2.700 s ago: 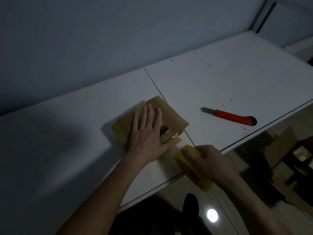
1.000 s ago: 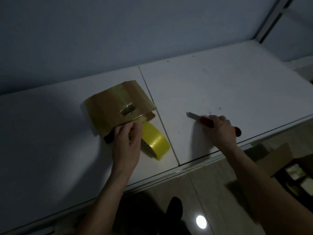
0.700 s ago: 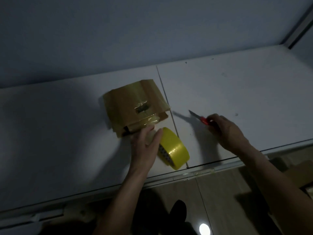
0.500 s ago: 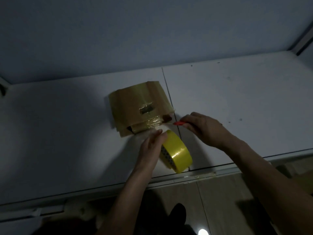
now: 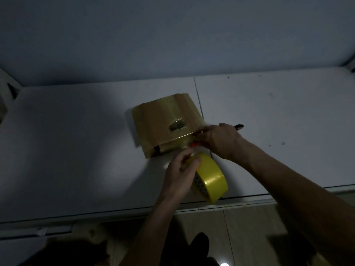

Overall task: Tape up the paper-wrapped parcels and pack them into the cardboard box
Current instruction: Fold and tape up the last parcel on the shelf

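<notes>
Dim light falls over a white desk (image 5: 76, 150) set against a plain grey-blue wall (image 5: 153, 35), with a seam running front to back through the desktop. Tiled floor (image 5: 249, 227) shows below the desk's front edge, and a dark shoe (image 5: 199, 244) stands on it.

Just beyond both hands lies the paper-wrapped parcel (image 5: 165, 121), brown, glossy with tape across its top, with a small dark patch under the tape near its middle. Its near end looks partly unsealed, with a dark gap at the near left corner.

The left hand (image 5: 180, 173) is curled round the yellow tape roll (image 5: 209, 177), fingers and thumb pinching at the roll's top where the tape leaves it. The roll stands on edge, tilted, on the near side of this hand and close to the desk's front edge. A short strip of tape appears to run from the roll up to the parcel's near edge, though the dim light makes it hard to trace.

The right hand (image 5: 219, 141) sits just to the right of the left one, at the parcel's near right corner, fingers closed round a utility knife (image 5: 238, 126). Its dark end sticks out beyond the back of the hand; a bit of red handle shows at the fingertips, against the tape. The blade itself is hidden.
</notes>
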